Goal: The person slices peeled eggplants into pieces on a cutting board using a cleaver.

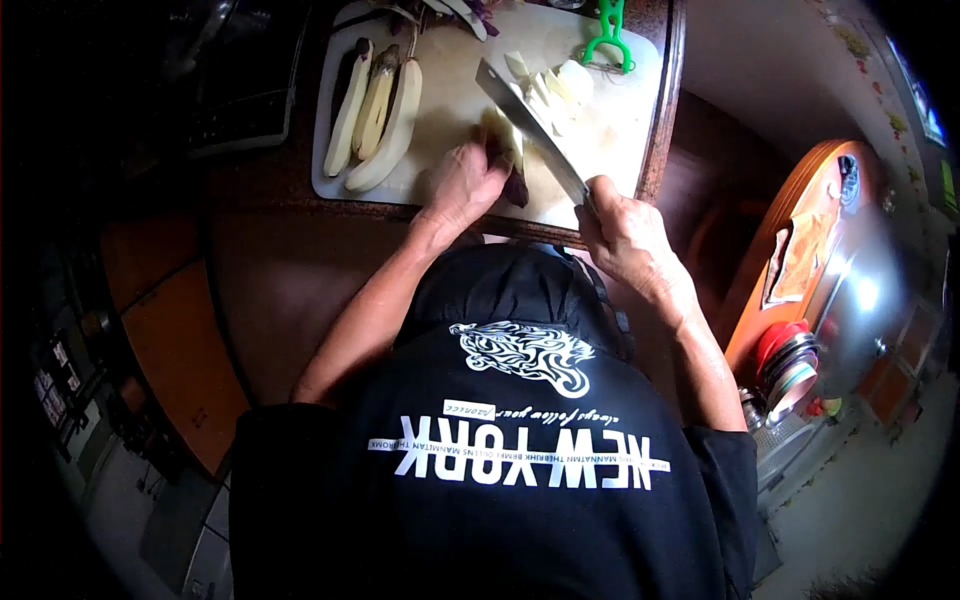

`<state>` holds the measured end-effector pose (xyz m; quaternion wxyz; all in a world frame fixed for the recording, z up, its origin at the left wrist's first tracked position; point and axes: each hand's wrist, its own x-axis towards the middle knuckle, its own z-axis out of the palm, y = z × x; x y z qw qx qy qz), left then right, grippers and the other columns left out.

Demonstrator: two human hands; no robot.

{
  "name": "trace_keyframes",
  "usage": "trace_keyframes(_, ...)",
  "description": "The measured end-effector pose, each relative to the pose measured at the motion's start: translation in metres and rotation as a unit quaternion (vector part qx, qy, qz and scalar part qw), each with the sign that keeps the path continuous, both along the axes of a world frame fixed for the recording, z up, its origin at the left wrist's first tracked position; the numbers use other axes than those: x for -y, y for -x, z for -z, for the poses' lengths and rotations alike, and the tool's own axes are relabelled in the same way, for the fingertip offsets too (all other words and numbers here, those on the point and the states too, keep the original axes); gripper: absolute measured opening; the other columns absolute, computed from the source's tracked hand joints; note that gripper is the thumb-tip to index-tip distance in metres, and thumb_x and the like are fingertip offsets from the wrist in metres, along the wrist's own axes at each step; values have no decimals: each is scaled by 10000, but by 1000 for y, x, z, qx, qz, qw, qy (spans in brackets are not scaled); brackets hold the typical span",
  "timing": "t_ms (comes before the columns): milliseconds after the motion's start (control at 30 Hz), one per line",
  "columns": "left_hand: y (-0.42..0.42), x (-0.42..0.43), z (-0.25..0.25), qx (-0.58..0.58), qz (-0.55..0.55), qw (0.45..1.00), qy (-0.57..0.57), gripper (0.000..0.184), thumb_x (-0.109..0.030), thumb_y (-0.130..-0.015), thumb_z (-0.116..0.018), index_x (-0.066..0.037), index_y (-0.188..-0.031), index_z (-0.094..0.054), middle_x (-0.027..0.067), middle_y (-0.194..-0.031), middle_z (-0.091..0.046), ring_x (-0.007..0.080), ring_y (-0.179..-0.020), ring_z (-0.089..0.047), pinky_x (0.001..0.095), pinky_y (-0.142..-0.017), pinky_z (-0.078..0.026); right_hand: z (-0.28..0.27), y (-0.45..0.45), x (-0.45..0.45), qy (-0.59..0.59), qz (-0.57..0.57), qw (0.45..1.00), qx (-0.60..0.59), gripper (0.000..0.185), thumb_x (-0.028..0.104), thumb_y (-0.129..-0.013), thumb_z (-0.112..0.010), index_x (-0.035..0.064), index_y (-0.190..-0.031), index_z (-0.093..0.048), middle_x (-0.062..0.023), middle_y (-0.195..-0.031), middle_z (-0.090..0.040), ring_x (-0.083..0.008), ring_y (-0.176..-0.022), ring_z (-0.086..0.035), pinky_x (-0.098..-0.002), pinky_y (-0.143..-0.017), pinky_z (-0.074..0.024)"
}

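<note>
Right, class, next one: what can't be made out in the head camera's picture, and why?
All in the head view:
- Knife: handle mostly covered by the right hand.
- Vegetable piece: full shape hidden, partly behind the left hand.
- Green peeler: handle end cut off by the top edge.
- Peelings: also cut off by the top edge.

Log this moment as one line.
left hand: holding pale vegetable on cutting board | right hand: gripping knife | cut pieces: right of knife | three peeled vegetables: cutting board's left side
</note>
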<state>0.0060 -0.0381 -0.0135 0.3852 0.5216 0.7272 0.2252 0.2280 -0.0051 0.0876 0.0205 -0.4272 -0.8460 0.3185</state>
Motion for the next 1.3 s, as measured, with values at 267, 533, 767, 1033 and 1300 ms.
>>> trace_keyframes(267,0,4,24,1,-14,995,-101,307,-227,-737,-577,57,-835,-640,284,-761,-634,465,-729,-628,522,-649,-498,3,7,6,-30,-24,999,10,129,82,-900,-578,23,-909,-464,-214,-716,-597,-427,-661,-615,-497,-590,-485)
trace_keyframes(533,-2,3,3,-41,-12,998,-41,304,-270,-799,-574,30,-780,-527,262,-737,-632,462,-679,-617,551,-628,-481,46,22,-8,-80,-34,996,-30,126,57,-863,-579,24,-890,-461,-226,-677,-594,-435,-630,-608,-515,-570,-464)
trace_keyframes(767,1,-7,-1,-19,0,1000,-19,326,-246,-843,-551,39,-1001,-531,296,-871,-644,471,-809,-629,523,-703,-492,14,6,-5,-32,22,999,-6,176,146,-910,-590,35,-911,-453,-219,-639,-579,-431,-626,-611,-515,-571,-474)
trace_keyframes(1033,4,-10,9,26,0,997,-74,309,-212,-799,-567,40,-978,-585,301,-890,-641,478,-822,-623,515,-709,-496,1,6,0,-15,4,1000,-13,160,129,-914,-582,32,-910,-456,-221,-647,-579,-444,-643,-602,-520,-579,-465)
trace_keyframes(1300,0,-8,-11,-22,-25,999,-8,287,-231,-808,-597,40,-895,-551,283,-801,-643,476,-759,-627,542,-699,-495,35,19,-7,-77,-34,996,-36,116,41,-826,-585,10,-843,-474,-208,-642,-578,-403,-632,-622,-483,-591,-484)
